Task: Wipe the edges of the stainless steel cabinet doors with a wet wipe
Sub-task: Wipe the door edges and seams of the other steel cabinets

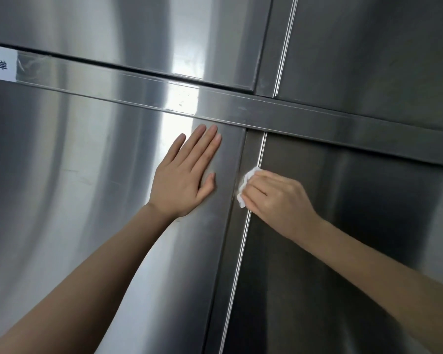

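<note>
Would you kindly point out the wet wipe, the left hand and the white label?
wet wipe [244, 185]: head view, on its exposed white fold.
left hand [182, 180]: head view, on the back of the hand.
white label [0, 63]: head view, on its printed centre.

Moderately bright, diffuse light; src prob. behind camera, not seen. Vertical glare band laid across lower-left door [128, 149], hottest on horiz. frame bar [182, 98]. Lower-right door [356, 226] rendered darker, w/ murky reflections. Overall softness noted; straight lines bowed twd edges by wide-angle lens.
</note>
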